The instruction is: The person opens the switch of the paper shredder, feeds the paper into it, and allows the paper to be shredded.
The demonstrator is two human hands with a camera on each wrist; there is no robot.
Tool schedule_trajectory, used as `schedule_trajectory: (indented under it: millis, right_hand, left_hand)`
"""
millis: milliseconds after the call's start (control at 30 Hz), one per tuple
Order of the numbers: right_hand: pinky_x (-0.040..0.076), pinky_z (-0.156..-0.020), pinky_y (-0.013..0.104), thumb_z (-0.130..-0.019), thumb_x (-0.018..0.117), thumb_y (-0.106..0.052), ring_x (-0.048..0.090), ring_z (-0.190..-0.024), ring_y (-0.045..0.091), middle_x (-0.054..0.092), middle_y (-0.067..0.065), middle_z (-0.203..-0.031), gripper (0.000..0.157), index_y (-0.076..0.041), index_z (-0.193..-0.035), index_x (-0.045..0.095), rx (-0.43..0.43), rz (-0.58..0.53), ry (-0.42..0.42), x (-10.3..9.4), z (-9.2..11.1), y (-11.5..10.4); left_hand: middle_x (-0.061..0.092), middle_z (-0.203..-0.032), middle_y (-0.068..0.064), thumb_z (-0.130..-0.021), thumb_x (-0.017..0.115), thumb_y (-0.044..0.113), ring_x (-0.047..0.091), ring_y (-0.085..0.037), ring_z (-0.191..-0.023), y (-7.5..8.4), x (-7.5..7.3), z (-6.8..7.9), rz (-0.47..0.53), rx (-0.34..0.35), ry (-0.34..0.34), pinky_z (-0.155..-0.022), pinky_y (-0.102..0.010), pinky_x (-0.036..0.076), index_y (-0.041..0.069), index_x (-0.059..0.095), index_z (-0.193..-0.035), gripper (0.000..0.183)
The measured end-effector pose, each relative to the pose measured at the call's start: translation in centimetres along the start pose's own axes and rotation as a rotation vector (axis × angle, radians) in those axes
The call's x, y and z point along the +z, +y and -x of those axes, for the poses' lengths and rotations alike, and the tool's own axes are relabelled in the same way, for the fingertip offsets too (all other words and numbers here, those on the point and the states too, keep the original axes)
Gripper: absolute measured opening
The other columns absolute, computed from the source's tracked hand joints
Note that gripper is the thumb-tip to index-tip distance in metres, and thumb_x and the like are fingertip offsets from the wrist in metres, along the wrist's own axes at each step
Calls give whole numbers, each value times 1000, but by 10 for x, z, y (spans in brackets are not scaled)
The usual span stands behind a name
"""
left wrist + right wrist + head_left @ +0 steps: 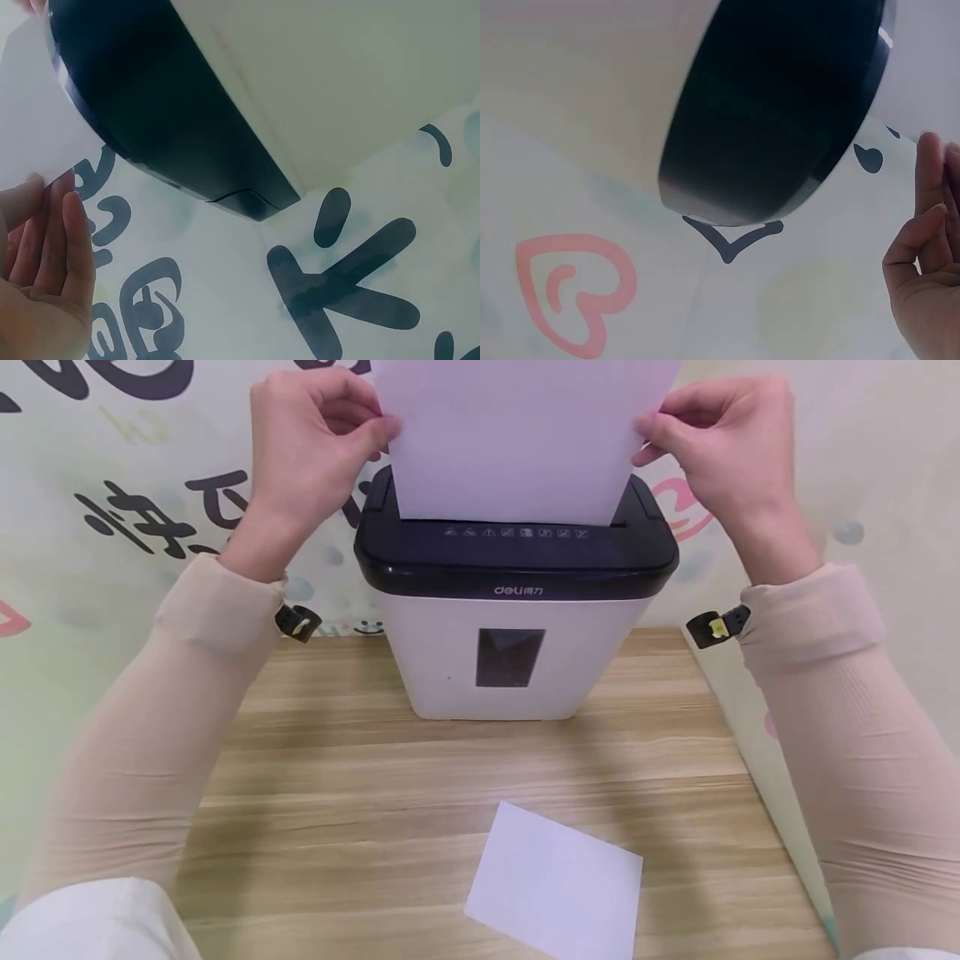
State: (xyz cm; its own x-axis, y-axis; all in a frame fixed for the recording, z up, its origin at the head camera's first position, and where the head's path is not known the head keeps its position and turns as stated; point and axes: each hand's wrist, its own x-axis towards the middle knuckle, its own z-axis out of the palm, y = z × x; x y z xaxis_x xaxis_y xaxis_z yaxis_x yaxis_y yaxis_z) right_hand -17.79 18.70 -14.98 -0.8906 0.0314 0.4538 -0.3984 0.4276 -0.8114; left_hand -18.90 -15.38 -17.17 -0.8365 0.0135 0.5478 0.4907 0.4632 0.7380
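Note:
A white sheet of paper (517, 443) stands upright over the top of a paper shredder (517, 564), its lower edge at the feed slot. My left hand (311, 439) pinches the sheet's left edge between thumb and fingers. On the opposite edge, my right hand (731, 443) pinches the paper the same way. The left wrist view shows the left hand (45, 262) with its thumb on the sheet (45, 112), beside the shredder's dark top (150, 97). In the right wrist view the right hand (930, 262) is partly cut off at the frame edge.
The shredder has a white bin (442, 652) with a dark window (510, 657). A smaller white piece of paper (558, 881) lies on the wooden table (337, 827) in front. Behind stands a wall (127, 443) with dark lettering and drawings.

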Motion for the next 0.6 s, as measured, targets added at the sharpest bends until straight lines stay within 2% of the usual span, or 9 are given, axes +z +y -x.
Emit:
schedule_trajectory:
  millis: [133, 233, 367, 533, 600]
  right_hand:
    - [29, -45, 19, -83, 77, -5, 69, -63, 10, 73, -2, -67, 7, -2, -89, 80, -2, -10, -1, 0, 0, 2]
    - [31, -46, 18, -83, 77, -5, 69, -64, 10, 73, -3, -68, 7, -3, -89, 80, -6, -3, -4, 1, 0, 4]
    - [34, -48, 18, -83, 77, -6, 69, -63, 10, 73, -4, -70, 6, -3, -88, 81, -10, 5, -8, 2, 2, 10]
    - [26, -45, 20, -83, 77, -7, 69, -63, 10, 73, -3, -68, 7, -3, -88, 81, -8, 14, -9, 3, 3, 14]
    - [29, -47, 20, -84, 77, -7, 68, -63, 11, 72, -3, -67, 7, -2, -87, 80, -11, 14, -12, 4, 4, 14]
  left_hand:
    - [76, -91, -8, -87, 75, 8, 68, -5, -71, -1, 1, 1, -15, 8, -2, -75, -17, 54, 5, 75, -90, 4]
    - [76, -94, -11, -87, 75, 7, 69, -6, -71, -2, 2, 2, -7, 14, -2, -75, -17, 54, 5, 76, -90, 4]
    - [76, -88, -6, -87, 75, 8, 68, -5, -72, -5, 3, 3, -9, 18, -6, -74, -17, 54, 8, 76, -88, 2]
    - [73, -81, 5, -86, 77, 11, 68, -4, -72, -8, 3, 4, -30, 23, -12, -75, -17, 53, 10, 76, -84, 3]
    - [73, -80, 8, -86, 77, 10, 68, -3, -72, -9, 2, 5, -33, 22, -12, -74, -17, 53, 12, 76, -83, 3]
